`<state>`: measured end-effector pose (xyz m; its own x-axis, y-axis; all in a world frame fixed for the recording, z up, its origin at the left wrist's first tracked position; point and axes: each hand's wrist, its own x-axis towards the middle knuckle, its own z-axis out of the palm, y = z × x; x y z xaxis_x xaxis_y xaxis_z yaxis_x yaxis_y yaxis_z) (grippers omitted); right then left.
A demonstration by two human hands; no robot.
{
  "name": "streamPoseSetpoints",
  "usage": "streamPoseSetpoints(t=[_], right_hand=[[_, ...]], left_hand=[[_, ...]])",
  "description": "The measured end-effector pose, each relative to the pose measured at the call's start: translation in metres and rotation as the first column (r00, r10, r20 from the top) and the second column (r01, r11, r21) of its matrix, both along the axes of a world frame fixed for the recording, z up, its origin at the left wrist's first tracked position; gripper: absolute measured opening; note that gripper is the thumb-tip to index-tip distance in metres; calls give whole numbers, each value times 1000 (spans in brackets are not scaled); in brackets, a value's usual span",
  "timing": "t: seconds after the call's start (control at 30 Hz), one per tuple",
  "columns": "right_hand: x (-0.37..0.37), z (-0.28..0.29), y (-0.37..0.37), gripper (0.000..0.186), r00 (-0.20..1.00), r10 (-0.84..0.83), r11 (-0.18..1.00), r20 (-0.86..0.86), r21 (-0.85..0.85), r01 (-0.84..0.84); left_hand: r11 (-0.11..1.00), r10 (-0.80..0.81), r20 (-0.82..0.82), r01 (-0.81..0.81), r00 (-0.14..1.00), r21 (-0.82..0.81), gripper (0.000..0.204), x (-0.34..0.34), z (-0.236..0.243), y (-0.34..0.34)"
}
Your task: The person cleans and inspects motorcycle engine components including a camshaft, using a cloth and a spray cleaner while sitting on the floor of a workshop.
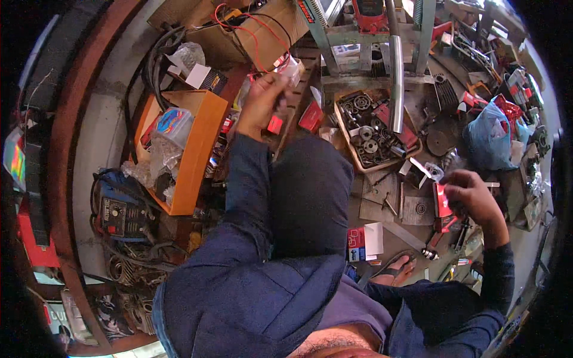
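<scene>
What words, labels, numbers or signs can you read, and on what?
I don't copy printed wording; it stands on:
Red box by the right hand: pale marking, blurred.
Open box near the foot: print, mostly too small.
Blue machine at left: panel markings, too small.
Grey-green post at top: lettering, unclear.

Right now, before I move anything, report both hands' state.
Left hand: fingers bent and blurred by the clear plastic; grip cannot be told.
Right hand: fingers bent at the red box; firm hold cannot be told.
</scene>
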<state>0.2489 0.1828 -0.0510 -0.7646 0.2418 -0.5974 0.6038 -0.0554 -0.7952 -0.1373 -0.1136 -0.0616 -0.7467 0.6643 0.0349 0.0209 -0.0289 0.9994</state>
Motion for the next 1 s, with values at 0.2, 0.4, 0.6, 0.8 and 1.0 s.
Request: streamPoseSetpoints(t=[0.2, 0.4, 0.6, 0.8, 1.0], right_hand=[[3, 10, -9, 24, 990, 125, 992, 63, 12, -126], [32, 19, -5, 27, 982, 119, 987, 145, 88, -132], [68, -19, 17, 30, 947, 295, 898, 130, 300, -321], [52, -15, 6, 37, 868, 452, 859, 205, 163, -486], [56, -31, 6, 40, 783, 565, 774, 259, 160, -612]], left_hand=[[823, 156, -567, -424, 809, -379, 13, -192, -226, -71], [220, -138, -830, -800, 541, -558, 20, -200, -242, -50], [252, -239, -785, -745, 571, -618, 20, -208, -248, -29], [301, -204, -763, -702, 614, -645, 21, -230, -244, -27], [649, 253, -522, -543, 814, -533, 22, -257, -210, -41]])
